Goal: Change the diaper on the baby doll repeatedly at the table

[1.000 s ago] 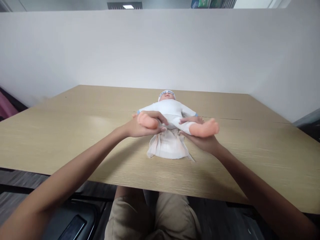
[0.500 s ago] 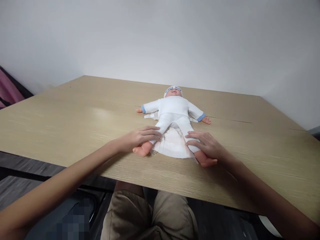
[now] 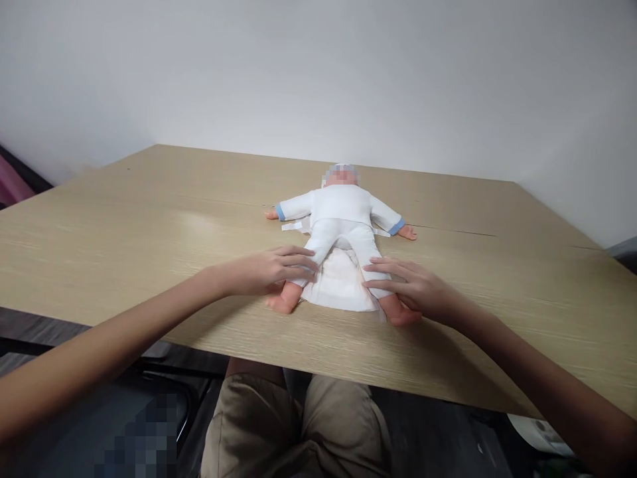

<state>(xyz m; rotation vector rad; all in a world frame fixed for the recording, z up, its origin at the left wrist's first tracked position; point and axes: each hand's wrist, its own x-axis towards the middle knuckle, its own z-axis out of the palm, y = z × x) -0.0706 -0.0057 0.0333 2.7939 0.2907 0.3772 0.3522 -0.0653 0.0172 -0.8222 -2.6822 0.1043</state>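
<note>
one broad pale wall point(image 3: 318, 79) fills the top of my head-camera feed, and below it i've got the wood-grain table point(image 3: 124, 245) stretching nearly side to side. under the near edge, tan shorts point(image 3: 293, 425) cover the person's lap, with a dark chair point(image 3: 74, 438) at lower left. and here's the doll point(image 3: 341, 206), on its back mid-table in white clothes, arms flung wide, legs apart, feet toward me, its head blurred into blocks. on to the hands! left hand point(image 3: 279, 269): fingers extended and slightly parted, laid over the lower leg on my feed's left side, not clenched. right hand point(image 3: 411, 282): same story on the other leg, fingers stretched across the white cloth just above the ankle. i can't tell how hard either one presses, and the left thumb is hard to make out. between the legs, a white diaper point(image 3: 343, 285) lies spread, front flap toward the near edge, back part under the hips. smaller now: bare feet, blue cuffs point(image 3: 280, 212), and a white tab point(image 3: 292, 226) poking out beside the waist.
</note>
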